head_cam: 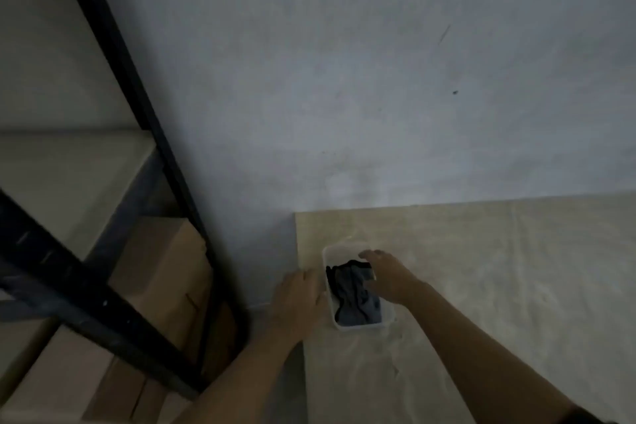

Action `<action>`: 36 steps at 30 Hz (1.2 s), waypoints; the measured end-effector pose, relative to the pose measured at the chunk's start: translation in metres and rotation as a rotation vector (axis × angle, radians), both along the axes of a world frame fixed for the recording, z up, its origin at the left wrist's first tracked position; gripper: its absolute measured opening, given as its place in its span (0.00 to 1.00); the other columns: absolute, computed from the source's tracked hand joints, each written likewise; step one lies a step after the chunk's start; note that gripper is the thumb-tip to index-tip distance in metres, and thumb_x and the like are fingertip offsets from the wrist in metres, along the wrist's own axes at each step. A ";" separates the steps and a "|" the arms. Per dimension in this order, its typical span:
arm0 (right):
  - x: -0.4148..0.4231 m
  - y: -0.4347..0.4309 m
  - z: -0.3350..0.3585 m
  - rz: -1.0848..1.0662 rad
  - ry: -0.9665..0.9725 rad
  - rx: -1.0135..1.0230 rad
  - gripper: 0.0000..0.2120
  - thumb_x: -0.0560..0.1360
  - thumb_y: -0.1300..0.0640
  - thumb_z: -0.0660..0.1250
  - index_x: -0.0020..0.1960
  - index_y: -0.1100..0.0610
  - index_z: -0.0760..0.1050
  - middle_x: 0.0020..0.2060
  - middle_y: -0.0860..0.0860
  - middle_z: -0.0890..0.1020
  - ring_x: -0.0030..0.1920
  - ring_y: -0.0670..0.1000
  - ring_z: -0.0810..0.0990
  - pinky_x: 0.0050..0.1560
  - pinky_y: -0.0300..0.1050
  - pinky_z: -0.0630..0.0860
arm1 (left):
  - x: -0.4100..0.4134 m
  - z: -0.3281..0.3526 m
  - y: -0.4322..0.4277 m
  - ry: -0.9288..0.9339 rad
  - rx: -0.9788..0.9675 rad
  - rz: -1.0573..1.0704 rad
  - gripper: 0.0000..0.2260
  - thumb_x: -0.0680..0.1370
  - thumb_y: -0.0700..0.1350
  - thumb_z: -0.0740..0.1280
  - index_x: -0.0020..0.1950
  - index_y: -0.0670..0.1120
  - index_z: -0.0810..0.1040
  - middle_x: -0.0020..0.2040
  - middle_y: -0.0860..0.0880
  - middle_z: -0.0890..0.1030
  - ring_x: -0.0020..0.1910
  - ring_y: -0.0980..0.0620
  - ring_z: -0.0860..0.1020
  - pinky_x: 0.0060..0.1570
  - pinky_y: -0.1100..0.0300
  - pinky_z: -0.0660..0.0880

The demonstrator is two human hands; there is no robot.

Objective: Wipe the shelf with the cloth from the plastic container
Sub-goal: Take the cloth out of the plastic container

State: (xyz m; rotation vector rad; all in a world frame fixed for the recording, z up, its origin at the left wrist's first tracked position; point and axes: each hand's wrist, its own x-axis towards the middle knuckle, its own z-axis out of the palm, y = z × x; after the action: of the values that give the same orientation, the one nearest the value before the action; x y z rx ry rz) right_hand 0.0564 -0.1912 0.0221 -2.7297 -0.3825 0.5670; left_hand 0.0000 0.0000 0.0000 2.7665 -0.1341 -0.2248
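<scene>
Status: task at its opening stage.

The plastic container (pixel 357 327) stands at the near left corner of a pale counter (pixel 499 303), close to the grey wall (pixel 344 79). The dark cloth (pixel 352 296) lies bunched inside it and has not been lifted out.

The left hand (pixel 299 296) lies against the container's left wall with its fingers fairly straight, apparently steadying it. The right hand (pixel 389 277) reaches over the right rim, fingers spread above the far end and thumb near the cloth. The blur makes it impossible to tell whether it has a grip on the cloth.

The shelf (pixel 69 182), pale boards in a black frame (pixel 137 107) with cardboard boxes (pixel 161 268) below, stands to the left, well apart from both hands. No wiping is evident.

Outstanding: take out the cloth, carry it across and wipe the shelf.
</scene>
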 end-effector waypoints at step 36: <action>0.025 -0.034 0.045 0.030 0.005 0.228 0.21 0.70 0.49 0.73 0.56 0.57 0.70 0.49 0.55 0.78 0.48 0.56 0.76 0.42 0.47 0.72 | -0.004 -0.024 -0.029 0.173 -0.424 0.289 0.14 0.80 0.53 0.56 0.42 0.43 0.71 0.41 0.41 0.78 0.41 0.42 0.78 0.41 0.52 0.74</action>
State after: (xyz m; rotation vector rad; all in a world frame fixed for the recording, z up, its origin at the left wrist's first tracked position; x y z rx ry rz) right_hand 0.0815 -0.2250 0.0668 -2.5076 -0.4576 0.5048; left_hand -0.0044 -0.0291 -0.0237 2.2972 0.2352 -0.3165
